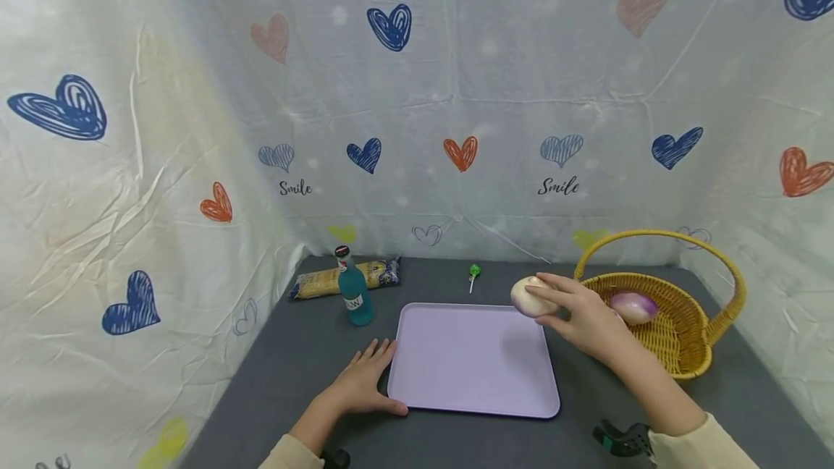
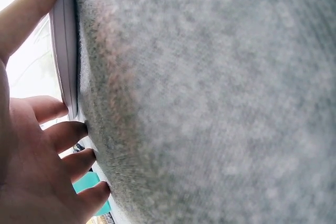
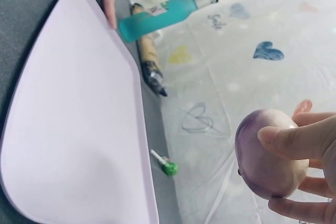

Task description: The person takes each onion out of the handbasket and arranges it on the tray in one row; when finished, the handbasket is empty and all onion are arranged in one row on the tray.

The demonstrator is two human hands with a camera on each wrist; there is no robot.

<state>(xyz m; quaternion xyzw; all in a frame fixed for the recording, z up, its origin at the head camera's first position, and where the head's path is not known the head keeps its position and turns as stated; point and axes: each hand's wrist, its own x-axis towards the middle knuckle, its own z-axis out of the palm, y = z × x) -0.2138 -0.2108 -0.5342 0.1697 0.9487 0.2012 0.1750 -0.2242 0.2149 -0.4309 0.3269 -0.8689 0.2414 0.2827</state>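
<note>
My right hand (image 1: 583,313) holds a white and purple turnip (image 1: 529,297) above the tray's far right corner. In the right wrist view the thumb and fingers grip the turnip (image 3: 270,153) from its sides. The lilac tray (image 1: 476,360) lies flat on the dark grey table. My left hand (image 1: 365,381) rests at the tray's left edge, fingers spread, thumb by the near left corner. In the left wrist view the left hand's fingers (image 2: 71,135) reach down to the table beside the tray's rim (image 2: 64,51). A second turnip (image 1: 633,307) sits in the yellow wicker basket (image 1: 677,339).
The basket with its tall handle (image 1: 658,234) stands at the table's right. At the back left, a blue bottle (image 1: 355,295) stands upright in front of a lying pack of pasta (image 1: 319,283). A green lollipop (image 1: 475,271) lies behind the tray. Heart-printed cloth (image 1: 456,56) surrounds the table.
</note>
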